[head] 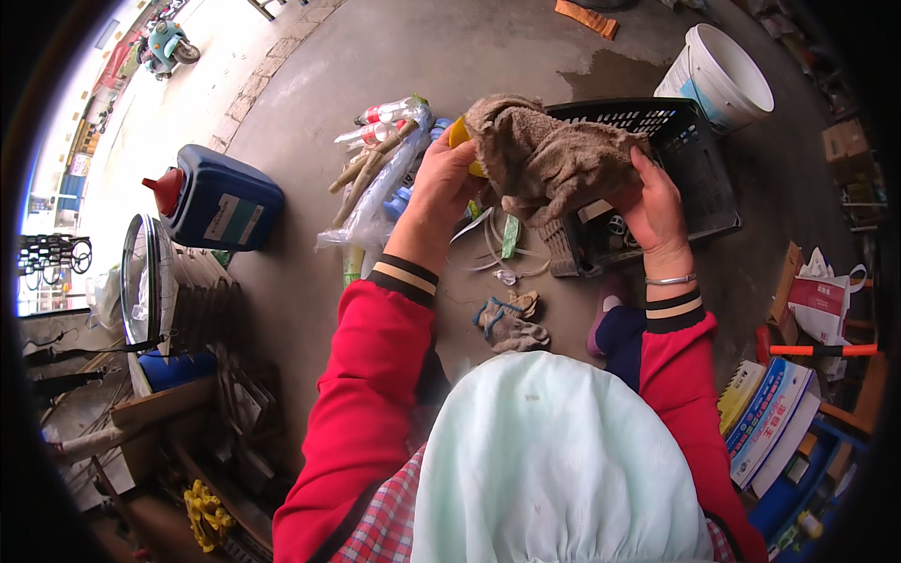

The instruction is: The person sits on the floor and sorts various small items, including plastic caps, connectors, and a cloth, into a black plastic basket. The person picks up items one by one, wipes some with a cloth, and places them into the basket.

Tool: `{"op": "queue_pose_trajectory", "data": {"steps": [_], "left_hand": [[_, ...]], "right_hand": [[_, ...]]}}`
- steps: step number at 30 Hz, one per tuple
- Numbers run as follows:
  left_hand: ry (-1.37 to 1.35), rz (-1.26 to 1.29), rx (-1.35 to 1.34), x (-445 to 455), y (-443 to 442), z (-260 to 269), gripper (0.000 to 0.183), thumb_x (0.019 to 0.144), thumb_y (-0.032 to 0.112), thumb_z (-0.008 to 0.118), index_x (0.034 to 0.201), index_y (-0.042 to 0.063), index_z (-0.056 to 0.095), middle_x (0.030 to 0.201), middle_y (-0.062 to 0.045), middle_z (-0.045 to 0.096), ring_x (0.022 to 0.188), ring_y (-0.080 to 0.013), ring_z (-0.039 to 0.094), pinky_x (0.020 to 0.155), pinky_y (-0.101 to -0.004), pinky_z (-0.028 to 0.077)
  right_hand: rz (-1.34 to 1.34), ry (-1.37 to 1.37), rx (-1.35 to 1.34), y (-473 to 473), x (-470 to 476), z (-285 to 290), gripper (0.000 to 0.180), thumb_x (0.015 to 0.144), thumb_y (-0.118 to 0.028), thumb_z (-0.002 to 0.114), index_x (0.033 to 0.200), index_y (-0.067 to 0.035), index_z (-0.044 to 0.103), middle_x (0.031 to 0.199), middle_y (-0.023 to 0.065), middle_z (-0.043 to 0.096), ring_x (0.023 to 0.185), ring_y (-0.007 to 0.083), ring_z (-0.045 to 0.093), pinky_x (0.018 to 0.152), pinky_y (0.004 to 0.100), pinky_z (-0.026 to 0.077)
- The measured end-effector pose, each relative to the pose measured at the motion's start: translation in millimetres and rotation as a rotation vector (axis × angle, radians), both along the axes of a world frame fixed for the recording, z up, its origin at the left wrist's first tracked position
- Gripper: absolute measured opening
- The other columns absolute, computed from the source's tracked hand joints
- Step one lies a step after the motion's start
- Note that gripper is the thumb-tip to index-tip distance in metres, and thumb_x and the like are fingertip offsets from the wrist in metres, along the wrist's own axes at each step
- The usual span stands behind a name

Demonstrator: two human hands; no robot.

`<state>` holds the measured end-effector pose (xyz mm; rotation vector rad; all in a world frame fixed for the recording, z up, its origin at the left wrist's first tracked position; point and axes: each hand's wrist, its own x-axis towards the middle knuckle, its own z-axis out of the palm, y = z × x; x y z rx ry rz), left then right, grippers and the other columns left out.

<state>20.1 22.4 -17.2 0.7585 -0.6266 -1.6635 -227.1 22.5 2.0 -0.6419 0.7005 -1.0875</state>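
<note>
A crumpled brown cloth (556,158) is stretched between my two hands, above the near left part of a black plastic crate (693,165). My left hand (447,172) grips its left end together with a yellow object (459,134), whose kind I cannot tell. My right hand (651,200) holds the cloth's right end, its fingers partly hidden behind it. Left of the cloth lie plastic bottles (387,112), sticks (373,165) and clear plastic film (376,200). Below, on the concrete floor, are dirty work gloves (510,327) and pale strapping (493,239).
A blue jerrycan (225,200) with a red spout stands at left, near a wheel (144,281) and stacked boards. Beyond the crate is a white bucket (732,77). Boxes and books (767,415) are at right. An orange cloth-like piece (588,17) lies at the far side.
</note>
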Motion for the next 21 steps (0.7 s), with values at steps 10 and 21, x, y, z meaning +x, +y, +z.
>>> {"op": "queue_pose_trajectory", "data": {"steps": [10, 21], "left_hand": [[0.024, 0.123, -0.051, -22, 0, 24, 0.028, 0.083, 0.011, 0.059, 0.108, 0.001, 0.051, 0.098, -0.008, 0.059, 0.084, -0.0152, 0.06, 0.071, -0.0287, 0.052], [-0.357, 0.211, 0.047, -39, 10, 15, 0.028, 0.083, 0.009, 0.056, 0.107, 0.001, 0.047, 0.091, -0.007, 0.057, 0.078, -0.0153, 0.058, 0.063, -0.0266, 0.05]], "right_hand": [[0.077, 0.75, -0.573, 1, 32, -14, 0.058, 0.084, -0.042, 0.055, 0.126, -0.004, 0.04, 0.122, 0.008, 0.047, 0.11, 0.0184, 0.046, 0.09, 0.0272, 0.036], [-0.233, 1.07, -0.721, 10, 57, -44, 0.034, 0.079, -0.02, 0.057, 0.106, 0.0, 0.047, 0.094, 0.0109, 0.059, 0.082, 0.023, 0.059, 0.073, 0.0319, 0.047]]}}
